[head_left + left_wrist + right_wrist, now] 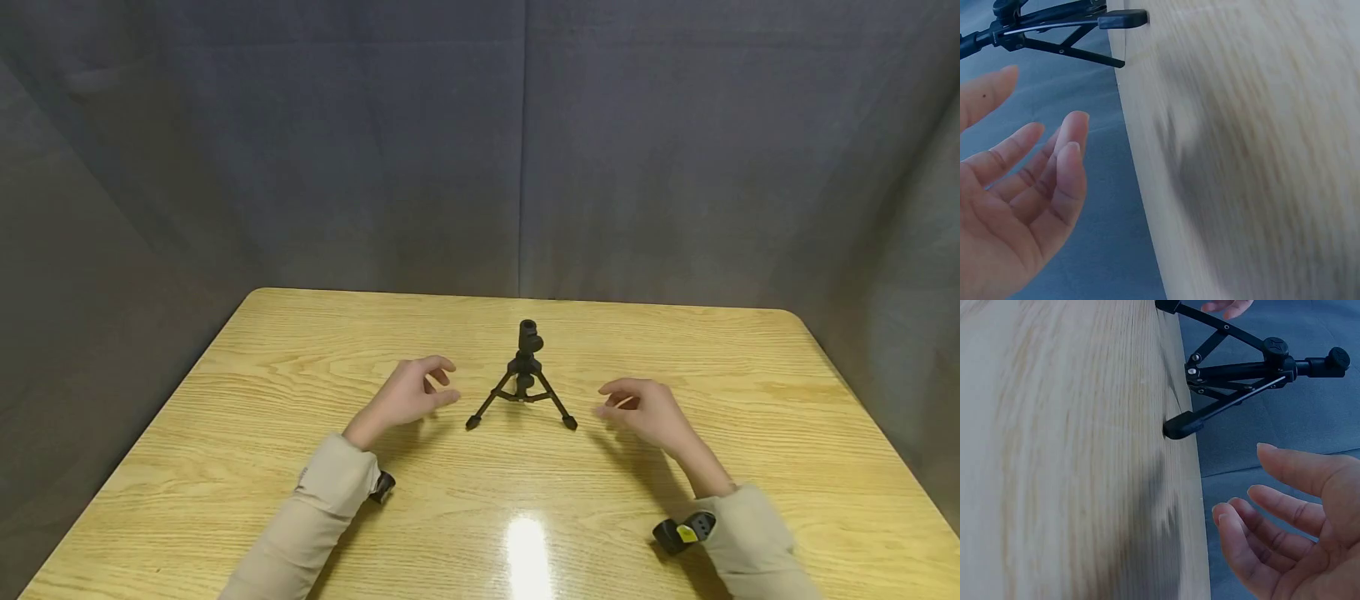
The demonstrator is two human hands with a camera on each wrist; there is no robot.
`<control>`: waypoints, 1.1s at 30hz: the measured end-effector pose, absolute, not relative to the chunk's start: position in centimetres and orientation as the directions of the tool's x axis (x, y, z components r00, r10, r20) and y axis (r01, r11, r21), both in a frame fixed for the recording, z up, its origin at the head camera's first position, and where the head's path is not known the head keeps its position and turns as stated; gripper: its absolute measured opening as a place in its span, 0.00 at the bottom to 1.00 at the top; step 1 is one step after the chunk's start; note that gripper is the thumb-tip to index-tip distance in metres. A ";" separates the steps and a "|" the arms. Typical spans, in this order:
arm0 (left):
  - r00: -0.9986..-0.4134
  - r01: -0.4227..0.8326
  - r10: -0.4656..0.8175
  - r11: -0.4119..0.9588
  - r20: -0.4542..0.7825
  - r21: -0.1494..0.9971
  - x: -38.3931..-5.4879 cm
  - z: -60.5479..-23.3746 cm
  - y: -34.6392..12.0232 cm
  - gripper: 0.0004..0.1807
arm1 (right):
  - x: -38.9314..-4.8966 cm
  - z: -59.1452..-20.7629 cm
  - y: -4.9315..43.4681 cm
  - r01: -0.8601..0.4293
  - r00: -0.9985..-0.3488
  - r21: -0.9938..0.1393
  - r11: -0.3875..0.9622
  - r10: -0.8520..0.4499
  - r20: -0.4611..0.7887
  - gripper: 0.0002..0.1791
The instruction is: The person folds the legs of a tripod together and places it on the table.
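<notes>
A small black tripod (524, 367) stands upright on the wooden table, its legs spread and a knob on the side of its top. To its left, my left hand (414, 390) is held above the table, fingers loosely bent, touching nothing. My right hand (647, 410) hovers on the other side in a similar pose, also apart from the tripod. In the left wrist view the tripod (1066, 28) is partly cut off beyond my left hand (1022, 187). The right wrist view shows the whole tripod (1241, 372) past my relaxed right hand (1291, 531).
The light wood table (420, 517) has rounded far corners. Dark grey curtains (360, 167) hang behind it and along both sides. Each forearm has a black wrist camera (675, 535) below its beige sleeve (753, 533). Light glares off the table's near middle.
</notes>
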State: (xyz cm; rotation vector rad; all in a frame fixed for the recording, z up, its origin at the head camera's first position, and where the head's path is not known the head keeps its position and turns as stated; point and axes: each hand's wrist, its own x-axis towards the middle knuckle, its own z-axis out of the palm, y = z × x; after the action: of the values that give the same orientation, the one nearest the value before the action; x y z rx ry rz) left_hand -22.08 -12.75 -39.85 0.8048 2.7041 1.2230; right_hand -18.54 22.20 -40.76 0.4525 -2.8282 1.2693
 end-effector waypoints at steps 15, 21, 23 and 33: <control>-0.830 0.413 0.552 0.512 0.079 0.754 -22.5 -40.7 -11.7 0.24 | -19.2 -41.8 21.0 -0.207 -0.954 -0.824 0.528 -0.295 0.051 0.18; -0.827 0.390 0.560 0.502 0.054 0.772 -22.5 -40.8 -11.2 0.22 | -19.5 -42.0 20.5 -0.216 -0.950 -0.815 0.538 -0.308 0.049 0.17; -0.824 0.373 0.565 0.499 0.033 0.782 -22.5 -40.9 -11.0 0.21 | -19.5 -42.1 20.3 -0.221 -0.947 -0.811 0.542 -0.317 0.046 0.17; -0.791 0.369 0.610 0.522 -0.034 0.769 -22.7 -41.1 -10.2 0.19 | -19.7 -42.3 19.6 -0.225 -0.933 -0.800 0.557 -0.360 0.012 0.13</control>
State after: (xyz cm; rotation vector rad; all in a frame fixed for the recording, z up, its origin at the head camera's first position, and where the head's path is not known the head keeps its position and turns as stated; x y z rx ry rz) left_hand -22.66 -10.24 -41.08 0.8182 2.4654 1.1403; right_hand -19.71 19.64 -42.28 0.5491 -2.9043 1.4561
